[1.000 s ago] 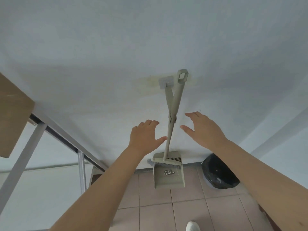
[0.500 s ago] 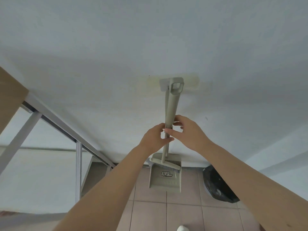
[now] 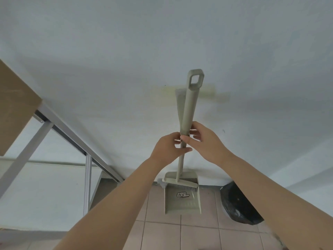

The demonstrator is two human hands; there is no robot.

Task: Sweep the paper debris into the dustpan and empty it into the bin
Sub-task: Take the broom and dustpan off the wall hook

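A grey-green broom (image 3: 191,103) and its matching long-handled dustpan (image 3: 182,199) stand together against the white wall, the broom head resting across the pan's top. The two handles cross at mid-height. My left hand (image 3: 169,148) grips the handles there from the left. My right hand (image 3: 203,139) holds the broom handle from the right, thumb and fingers around it. The broom's looped top tilts away from the dustpan handle behind it. A bin with a black bag (image 3: 237,204) stands on the floor to the right of the dustpan. No paper debris is in view.
A wooden desk top (image 3: 12,105) on a grey metal frame (image 3: 59,123) fills the left side. Beige floor tiles (image 3: 162,235) lie below the dustpan. A yellowish patch marks the wall (image 3: 216,92) behind the handles.
Both hands went from open and apart to closed on the handles. The broom handle has since risen and tilted right, away from the dustpan handle.
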